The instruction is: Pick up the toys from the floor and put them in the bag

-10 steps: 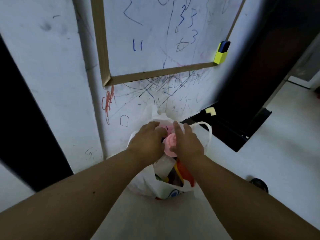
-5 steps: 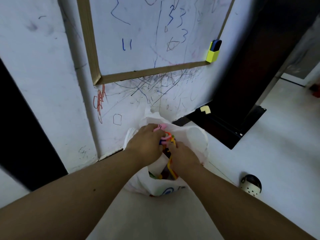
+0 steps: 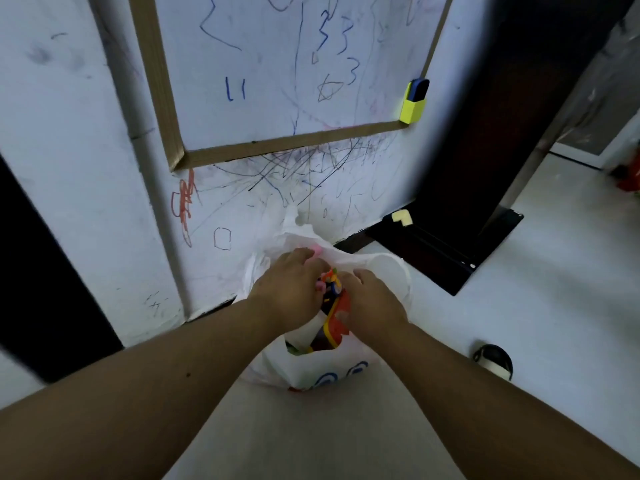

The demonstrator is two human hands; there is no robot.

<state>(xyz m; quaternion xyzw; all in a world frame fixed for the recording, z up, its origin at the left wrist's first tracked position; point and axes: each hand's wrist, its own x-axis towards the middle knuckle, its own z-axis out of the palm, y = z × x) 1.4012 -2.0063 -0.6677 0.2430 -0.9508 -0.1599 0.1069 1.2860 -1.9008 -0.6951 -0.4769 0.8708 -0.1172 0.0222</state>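
While both forearms reach forward over the pale floor (image 3: 519, 289), two hands meet at the mouth of one white bag (image 3: 311, 370), which stands upright against the foot of the scribbled wall (image 3: 86, 168) with its opening upward. The left hand (image 3: 291, 289) curls its fingers over a small multicoloured toy (image 3: 330, 282) at the top of the opening, its grip closed on that piece. The right hand (image 3: 375, 301) sits just beside it, fingers bent down into the bag; its fingertips are hidden, so what its grip holds I cannot tell. Below the hands one orange-red toy (image 3: 337, 322) stands steeply inside the bag, its long axis running from the hands down toward the near wall of the bag. One pink piece (image 3: 317, 251) shows at the far rim; other toys deeper in cannot be counted. One round black-and-white toy (image 3: 493, 360) lies on the floor to the right, well apart from the bag. On the wall hangs one wood-framed whiteboard (image 3: 277, 64), with one yellow holder (image 3: 412, 107) at its lower right corner carrying a blue eraser (image 3: 419, 89)
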